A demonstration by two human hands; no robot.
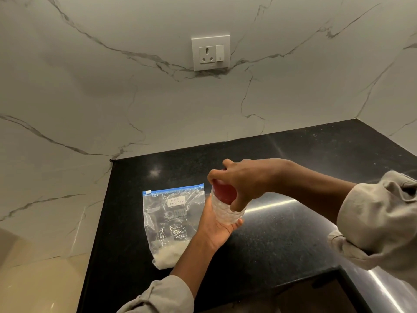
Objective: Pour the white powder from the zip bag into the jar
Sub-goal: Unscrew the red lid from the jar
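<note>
A clear textured jar (226, 213) with a red lid (223, 192) is held above the black counter (282, 240). My left hand (217, 229) grips the jar's body from below and behind. From above, my right hand (239, 184) has its fingers curled round the red lid. A clear zip bag (172, 222) with a blue seal and a white label lies flat on the counter just left of the jar. White powder (168, 254) sits in the bag's near end.
A marble wall rises behind the counter, with a white socket and switch (211, 53) on it. The counter ends at a left edge (97, 233). A steel surface (383, 288) shows at the lower right.
</note>
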